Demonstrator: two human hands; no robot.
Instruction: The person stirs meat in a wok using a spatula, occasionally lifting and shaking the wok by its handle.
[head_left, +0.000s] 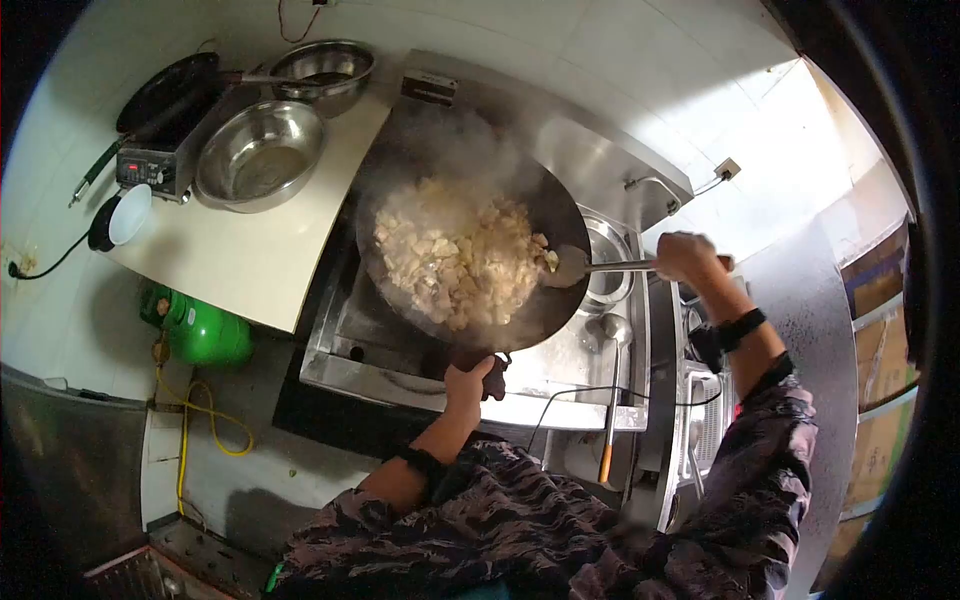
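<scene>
A large dark wok (555, 215) sits on the steel stove, steam rising from it. Pale chopped pieces of food (460, 250) fill its middle; the kind is hard to make out. At the wok's near rim, my left hand (468, 392) is closed around its handle, with a dark cloth (494, 380) at the grip. My right hand (688, 258) grasps the long handle of a wok spatula (572, 267). The spatula's blade rests inside the wok's right side, beside the food.
A ladle (616, 330) lies right of the wok, near a steel pot (606, 265). On the left counter (270, 245) stand steel bowls (262, 155), an induction cooker (150, 168) with a pan, and a white bowl (130, 214). Below is a green gas cylinder (210, 330).
</scene>
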